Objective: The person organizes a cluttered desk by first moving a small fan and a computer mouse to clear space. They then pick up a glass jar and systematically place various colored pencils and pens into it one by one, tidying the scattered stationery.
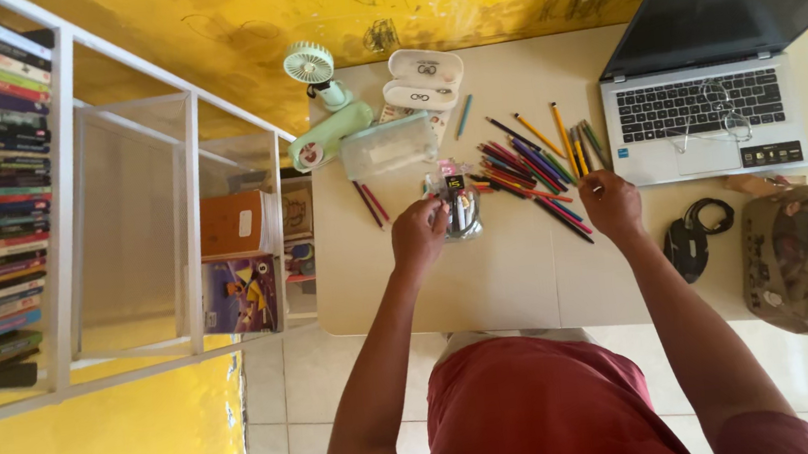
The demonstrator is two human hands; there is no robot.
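Hands: left [419,233] grips clear pouch [462,210], right [609,202] touches pencils [531,165].

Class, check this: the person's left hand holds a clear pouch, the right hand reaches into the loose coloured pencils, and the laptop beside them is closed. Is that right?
Not quite. The head view shows the laptop open, not closed. The left hand does hold the clear pouch, and the right hand is at the coloured pencils.

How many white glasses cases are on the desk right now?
2. Both white glasses cases lie side by side at the desk's far edge, behind the clear pouch. Others may be hidden.
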